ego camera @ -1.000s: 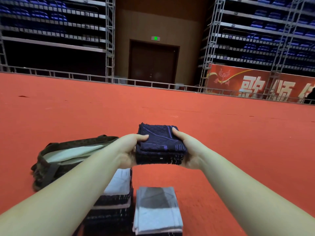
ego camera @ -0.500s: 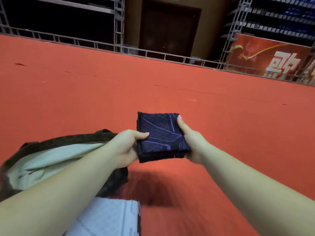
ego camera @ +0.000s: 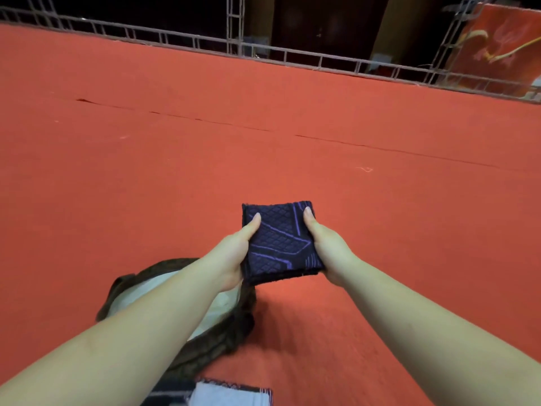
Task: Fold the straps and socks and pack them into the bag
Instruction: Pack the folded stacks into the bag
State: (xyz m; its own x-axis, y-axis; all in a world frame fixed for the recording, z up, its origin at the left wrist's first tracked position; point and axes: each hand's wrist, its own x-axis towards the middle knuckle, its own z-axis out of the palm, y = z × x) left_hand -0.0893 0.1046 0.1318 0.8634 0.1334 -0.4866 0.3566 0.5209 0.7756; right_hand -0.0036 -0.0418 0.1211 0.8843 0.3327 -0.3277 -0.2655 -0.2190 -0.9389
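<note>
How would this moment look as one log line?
step: carry | left hand: holds folded dark sock | right hand: holds it | bag: open, below left

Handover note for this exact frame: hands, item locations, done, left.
Left hand and right hand each grip one side of the folded dark purple-patterned piece, thumbs on top, held above the red floor.
Bag lies open under the left forearm, pale lining showing.
Another folded grey-and-dark piece sits at the bottom edge, outside the bag.
Done: the held piece is folded.
Left: put it in the bag, then pack the other piece.
</note>
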